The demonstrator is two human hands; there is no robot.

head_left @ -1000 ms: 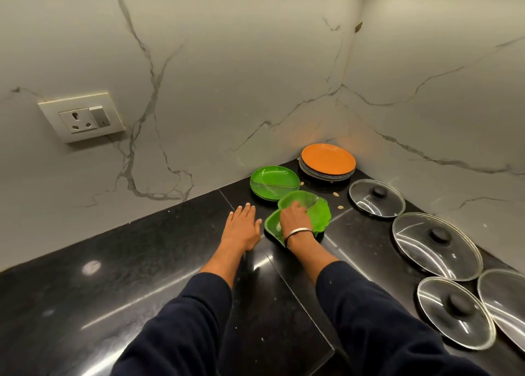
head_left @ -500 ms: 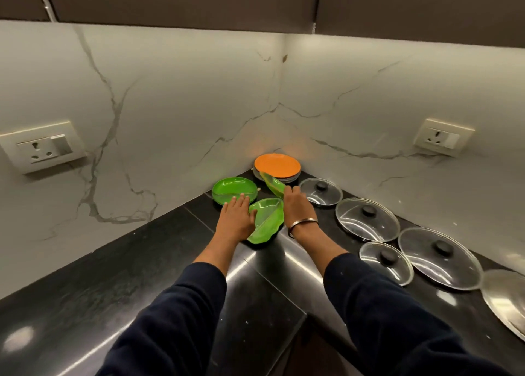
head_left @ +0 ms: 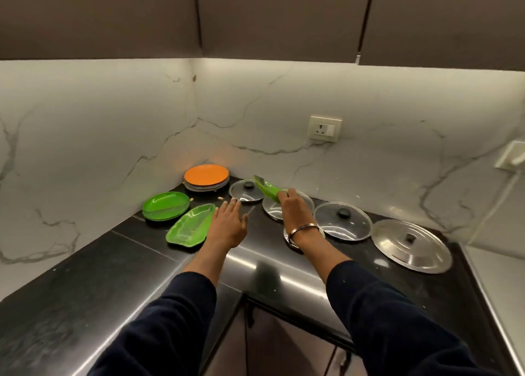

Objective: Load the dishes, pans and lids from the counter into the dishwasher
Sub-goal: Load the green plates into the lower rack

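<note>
Right hand (head_left: pixel 292 205) pinches a green leaf-shaped plate (head_left: pixel 265 188) by its near end, fingers curled on the edge; the plate is lifted off the desk (head_left: pixel 99 276) and tilted, above the glass lids. Left hand (head_left: pixel 228 225) is flat, fingers straight and slightly spread, holding nothing, just right of a second green leaf-shaped plate (head_left: pixel 191 228) lying on the desk. Round green divided plate (head_left: pixel 166 209) sits behind that. Orange plate (head_left: pixel 206 175) tops a stack in the corner. Small glass lid (head_left: pixel 245 195) and larger glass lid (head_left: pixel 342 219) lie flat; steel lid (head_left: pixel 412 245) at the far right. Metal bangle (head_left: pixel 301 231) on right wrist.
</note>
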